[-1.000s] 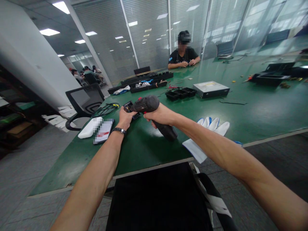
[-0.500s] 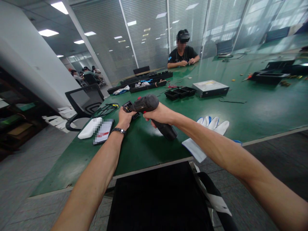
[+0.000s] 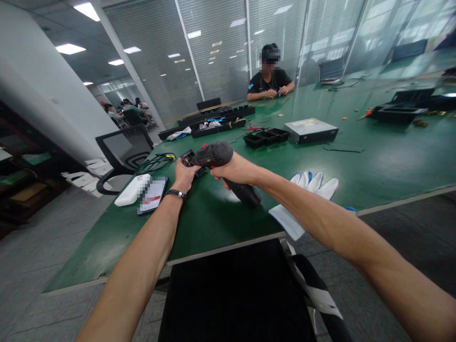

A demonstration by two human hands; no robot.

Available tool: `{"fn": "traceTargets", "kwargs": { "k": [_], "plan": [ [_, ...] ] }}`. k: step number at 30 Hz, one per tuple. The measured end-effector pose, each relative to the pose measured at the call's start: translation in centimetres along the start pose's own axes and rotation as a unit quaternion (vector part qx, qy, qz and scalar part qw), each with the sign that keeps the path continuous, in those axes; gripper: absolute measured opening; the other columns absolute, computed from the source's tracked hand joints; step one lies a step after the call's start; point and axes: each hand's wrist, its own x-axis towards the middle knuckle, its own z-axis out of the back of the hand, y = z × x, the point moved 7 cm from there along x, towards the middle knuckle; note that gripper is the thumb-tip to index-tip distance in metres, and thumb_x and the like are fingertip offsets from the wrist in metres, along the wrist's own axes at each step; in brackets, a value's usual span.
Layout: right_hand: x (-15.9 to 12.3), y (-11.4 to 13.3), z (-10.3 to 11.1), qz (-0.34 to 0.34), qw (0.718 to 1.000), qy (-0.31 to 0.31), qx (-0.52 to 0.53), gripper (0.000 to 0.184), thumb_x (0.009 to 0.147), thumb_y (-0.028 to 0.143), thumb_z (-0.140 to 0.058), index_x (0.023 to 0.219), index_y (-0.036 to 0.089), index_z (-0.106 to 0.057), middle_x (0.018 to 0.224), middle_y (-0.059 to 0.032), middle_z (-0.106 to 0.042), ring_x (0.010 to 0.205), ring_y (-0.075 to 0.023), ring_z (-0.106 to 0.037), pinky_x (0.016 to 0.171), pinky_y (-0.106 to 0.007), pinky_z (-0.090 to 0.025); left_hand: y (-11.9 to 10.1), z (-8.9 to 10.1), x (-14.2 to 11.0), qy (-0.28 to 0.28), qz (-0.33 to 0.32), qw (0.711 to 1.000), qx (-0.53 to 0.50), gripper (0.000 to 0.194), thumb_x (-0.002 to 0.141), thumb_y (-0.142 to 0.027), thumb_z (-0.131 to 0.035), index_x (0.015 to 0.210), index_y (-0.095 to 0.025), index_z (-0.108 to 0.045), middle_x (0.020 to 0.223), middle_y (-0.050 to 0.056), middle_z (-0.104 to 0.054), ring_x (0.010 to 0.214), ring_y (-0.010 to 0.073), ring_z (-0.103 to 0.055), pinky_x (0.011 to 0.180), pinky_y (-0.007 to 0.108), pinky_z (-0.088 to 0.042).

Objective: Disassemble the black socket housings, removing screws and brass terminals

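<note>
My right hand (image 3: 235,168) is wrapped round the grip of a black cordless drill (image 3: 215,153) with red accents. Its nose points left and its battery end (image 3: 249,195) hangs over the green table (image 3: 213,228). My left hand (image 3: 184,174) is closed on a small black open case (image 3: 187,156) whose inside shows metallic bits too small to name. The drill's front end is right by the left thumb; whether it touches the case I cannot tell. Part of the case is hidden behind the drill and hand.
To the left lie a phone (image 3: 153,197), a white case (image 3: 131,191) and a black cable (image 3: 156,164). White-blue gloves (image 3: 288,221) lie under my right forearm. Beyond are black trays (image 3: 267,137) and a metal drive box (image 3: 311,130). A co-worker (image 3: 270,78) sits across the table.
The view has shifted very slightly. Both hands keep their hold on the drill and the case, with the drill barely moved.
</note>
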Motion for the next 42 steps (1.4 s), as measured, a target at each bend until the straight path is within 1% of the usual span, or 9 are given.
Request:
{"fn": "traceTargets", "kwargs": {
  "k": [3, 8, 11, 15, 22, 27, 34, 42],
  "plan": [
    [-0.04, 0.06, 0.0, 0.0, 1.0, 0.004, 0.013, 0.011, 0.075, 0.011, -0.063, 0.068, 0.018, -0.057, 0.051, 0.004, -0.059, 0.038, -0.0131, -0.057, 0.034, -0.022, -0.046, 0.16, -0.05, 0.12, 0.0, 0.001, 1.0, -0.001, 0.059, 0.052, -0.005, -0.088, 0.102, -0.018, -0.059, 0.103, 0.006, -0.073, 0.098, 0.0221, -0.072, 0.097, 0.039, -0.058],
    [0.0, -0.1, 0.07, -0.001, 1.0, 0.004, 0.009, 0.008, 0.075, 0.013, -0.065, 0.071, 0.017, -0.06, 0.057, 0.0025, -0.063, 0.039, -0.0126, -0.059, 0.035, -0.021, -0.047, 0.25, -0.08, 0.15, -0.004, -0.001, 1.0, 0.001, 0.058, 0.054, -0.007, -0.089, 0.101, -0.019, -0.058, 0.102, 0.005, -0.073, 0.098, 0.0214, -0.072, 0.097, 0.038, -0.058],
    [0.04, -0.27, 0.05, -0.006, 1.0, 0.001, 0.012, 0.012, 0.075, 0.013, -0.065, 0.068, 0.019, -0.057, 0.053, 0.0035, -0.06, 0.038, -0.0125, -0.057, 0.034, -0.022, -0.046, 0.13, -0.14, 0.06, -0.002, -0.002, 1.0, 0.0, 0.059, 0.053, -0.006, -0.089, 0.102, -0.019, -0.058, 0.102, 0.005, -0.073, 0.099, 0.0219, -0.072, 0.098, 0.039, -0.058],
    [0.11, -0.19, 0.05, 0.004, 1.0, -0.004, 0.001, 0.015, 0.075, 0.013, -0.065, 0.066, 0.019, -0.055, 0.049, 0.0041, -0.057, 0.038, -0.0133, -0.057, 0.034, -0.022, -0.047, 0.0, -0.12, -0.03, -0.004, -0.005, 1.0, -0.001, 0.06, 0.053, -0.005, -0.088, 0.102, -0.019, -0.058, 0.102, 0.006, -0.073, 0.1, 0.0227, -0.072, 0.099, 0.04, -0.058],
    [0.16, -0.33, 0.15, 0.001, 1.0, -0.005, 0.012, 0.009, 0.075, 0.014, -0.064, 0.069, 0.018, -0.058, 0.054, 0.0027, -0.061, 0.038, -0.0134, -0.058, 0.033, -0.022, -0.047, -0.11, -0.07, -0.14, -0.002, -0.004, 1.0, 0.001, 0.058, 0.053, -0.008, -0.089, 0.102, -0.019, -0.059, 0.102, 0.006, -0.073, 0.1, 0.0222, -0.072, 0.098, 0.039, -0.058],
    [0.05, -0.15, -0.02, 0.003, 1.0, -0.001, -0.001, 0.014, 0.074, 0.012, -0.063, 0.065, 0.02, -0.055, 0.048, 0.0044, -0.056, 0.037, -0.0136, -0.056, 0.033, -0.022, -0.045, -0.4, -0.03, -0.24, -0.004, -0.005, 1.0, 0.003, 0.058, 0.053, -0.005, -0.088, 0.101, -0.019, -0.059, 0.101, 0.006, -0.073, 0.101, 0.0229, -0.072, 0.098, 0.039, -0.058],
    [0.06, -0.2, 0.07, -0.005, 1.0, -0.004, 0.004, 0.014, 0.075, 0.013, -0.063, 0.068, 0.02, -0.055, 0.049, 0.004, -0.058, 0.038, -0.0129, -0.056, 0.035, -0.021, -0.045, -0.32, -0.02, -0.22, -0.006, -0.004, 1.0, 0.005, 0.058, 0.053, -0.005, -0.088, 0.101, -0.018, -0.059, 0.102, 0.007, -0.073, 0.1, 0.0231, -0.072, 0.097, 0.038, -0.058],
    [0.05, -0.11, -0.03, 0.0, 1.0, 0.003, 0.0, 0.014, 0.076, 0.013, -0.063, 0.067, 0.02, -0.055, 0.047, 0.0034, -0.057, 0.037, -0.0133, -0.056, 0.034, -0.022, -0.045, -0.17, -0.03, -0.14, -0.004, -0.003, 1.0, 0.008, 0.059, 0.053, -0.008, -0.089, 0.103, -0.019, -0.059, 0.104, 0.006, -0.073, 0.101, 0.023, -0.072, 0.097, 0.039, -0.059]
  ]
}}
